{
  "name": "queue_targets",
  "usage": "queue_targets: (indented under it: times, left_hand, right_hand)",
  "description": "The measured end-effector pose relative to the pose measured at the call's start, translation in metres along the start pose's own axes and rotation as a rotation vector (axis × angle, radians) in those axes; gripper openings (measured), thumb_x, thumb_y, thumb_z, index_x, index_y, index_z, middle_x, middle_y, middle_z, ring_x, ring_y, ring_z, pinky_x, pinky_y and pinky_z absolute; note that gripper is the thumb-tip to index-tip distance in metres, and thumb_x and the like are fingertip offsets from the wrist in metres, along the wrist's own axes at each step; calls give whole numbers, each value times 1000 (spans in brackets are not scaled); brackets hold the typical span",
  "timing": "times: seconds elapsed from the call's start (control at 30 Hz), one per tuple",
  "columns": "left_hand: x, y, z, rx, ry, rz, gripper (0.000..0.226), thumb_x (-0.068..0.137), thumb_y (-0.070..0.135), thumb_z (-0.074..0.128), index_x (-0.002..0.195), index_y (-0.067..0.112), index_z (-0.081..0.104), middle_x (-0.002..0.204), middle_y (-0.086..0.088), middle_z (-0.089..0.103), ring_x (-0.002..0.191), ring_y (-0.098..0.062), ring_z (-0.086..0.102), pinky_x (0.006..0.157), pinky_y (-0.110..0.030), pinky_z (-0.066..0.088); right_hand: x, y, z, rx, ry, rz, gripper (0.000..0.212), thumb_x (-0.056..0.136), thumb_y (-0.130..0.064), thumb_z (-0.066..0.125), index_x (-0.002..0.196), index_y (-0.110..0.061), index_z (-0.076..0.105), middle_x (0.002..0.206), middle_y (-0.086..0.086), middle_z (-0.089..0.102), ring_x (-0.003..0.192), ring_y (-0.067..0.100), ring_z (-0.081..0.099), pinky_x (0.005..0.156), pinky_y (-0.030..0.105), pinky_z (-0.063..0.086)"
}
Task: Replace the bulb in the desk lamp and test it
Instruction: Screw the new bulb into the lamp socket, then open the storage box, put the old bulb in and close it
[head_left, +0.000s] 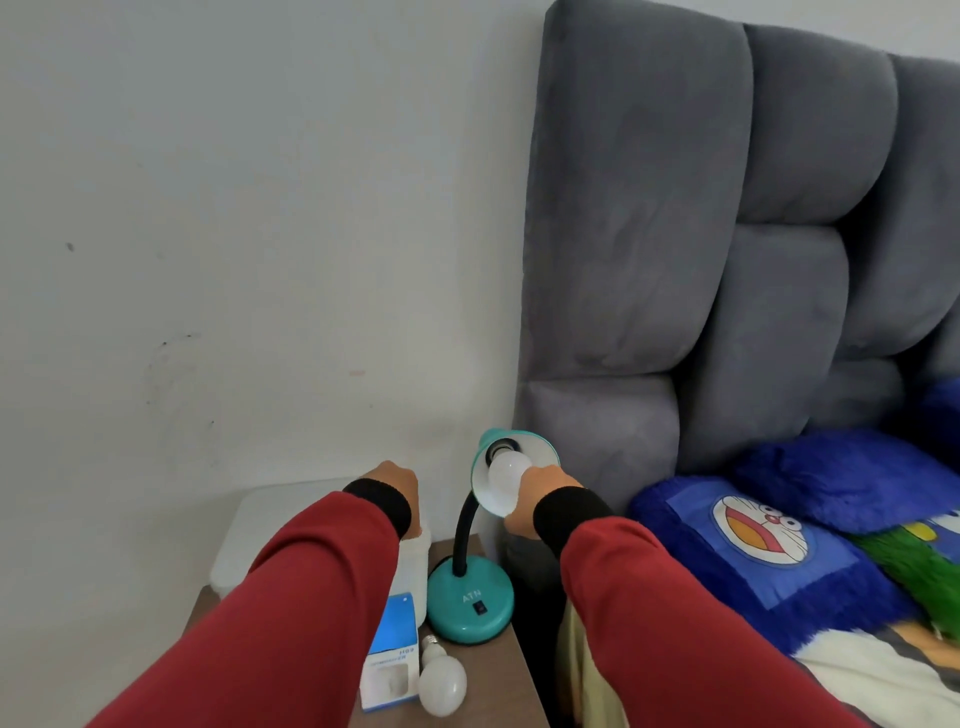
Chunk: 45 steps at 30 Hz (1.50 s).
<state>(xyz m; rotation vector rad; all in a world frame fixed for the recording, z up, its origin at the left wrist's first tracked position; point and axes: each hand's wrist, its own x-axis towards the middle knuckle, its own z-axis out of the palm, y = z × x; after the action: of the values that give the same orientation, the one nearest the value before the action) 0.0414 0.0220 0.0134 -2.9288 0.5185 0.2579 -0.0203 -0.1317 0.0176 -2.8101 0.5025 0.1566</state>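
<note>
A teal desk lamp stands on a brown bedside table (514, 691), its round base (470, 603) carrying a black switch and a black gooseneck. Its shade (540, 449) tilts toward me. A white bulb (504, 480) sits in the shade's socket, and my right hand (535, 499) is wrapped around its lower end. My left hand (397, 486) hovers to the left of the shade as a closed fist, holding nothing that I can see. A second white bulb (441, 680) lies on the table beside a blue and white bulb box (392, 654).
A white plastic container (249, 535) sits at the back left of the table against the white wall. A grey padded headboard (675, 260) rises to the right. Blue cushions (769, 551) and bedding lie on the bed.
</note>
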Motion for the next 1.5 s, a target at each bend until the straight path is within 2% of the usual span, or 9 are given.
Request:
queue_targets:
  times: [0.2,0.33,0.43,0.5,0.7,0.9,1.07,1.27,1.5]
  left_hand:
    - [-22,-19,-3,52,-25,-44,36,92,34,55,112,5,62,123,-11,63,114,-25,60,89,-29,49]
    - [-42,-38,-2,46,-16,-84,30,92,33,56,107,8,63,121,-11,63,115,-24,60,89,-28,49]
    - [-52,-55,4,35,-29,-136,23,91,31,56,90,9,62,100,-9,59,114,-23,60,83,-26,48]
    - [-59,-67,8,23,-30,-161,30,91,31,57,106,6,64,94,-6,54,113,-23,61,79,-25,46]
    - [-81,-97,19,41,-59,-200,40,92,34,55,117,4,61,121,-9,63,114,-25,60,90,-29,49]
    - [-87,-127,36,-17,-72,-216,41,90,36,57,119,7,60,120,-7,62,114,-25,59,90,-29,48]
    - [-81,-143,51,-119,-17,-266,51,92,36,56,134,7,49,136,-9,53,123,-25,53,98,-30,45]
    - [-49,-155,87,-427,78,-309,72,88,41,60,147,18,25,142,-15,43,127,-31,47,102,-38,43]
    - [5,-168,132,-687,150,-343,76,89,54,50,150,30,12,153,-16,20,140,-32,29,113,-42,31]
  right_hand:
    - [-21,-12,-6,-130,-112,-88,61,90,-27,61,139,-1,35,140,15,46,128,30,46,104,35,41]
    - [-28,-24,2,-198,-131,-105,51,86,-31,63,127,-2,50,126,13,57,111,29,57,88,32,48]
    - [-33,-37,6,-250,-139,-148,48,86,-34,62,124,-5,55,124,12,60,107,28,59,88,33,48]
    - [-38,-47,9,-278,-134,-178,47,86,-36,62,121,-5,58,124,13,62,112,29,59,91,35,48]
    - [-43,-73,20,-296,-106,-250,47,84,-38,63,116,-3,60,121,14,64,110,31,61,77,30,44]
    - [-41,-94,38,-319,-134,-287,49,85,-42,60,113,-1,61,121,15,63,93,30,58,72,29,40]
    - [-29,-101,53,-179,-109,-316,56,90,-40,56,136,-12,45,138,11,50,125,29,49,100,34,42]
    - [5,-101,88,30,-24,-342,70,88,-40,59,146,-25,23,131,19,50,119,33,52,97,34,42]
    - [57,-95,127,169,54,-239,72,88,-45,57,147,-30,19,138,18,39,126,33,43,106,41,40]
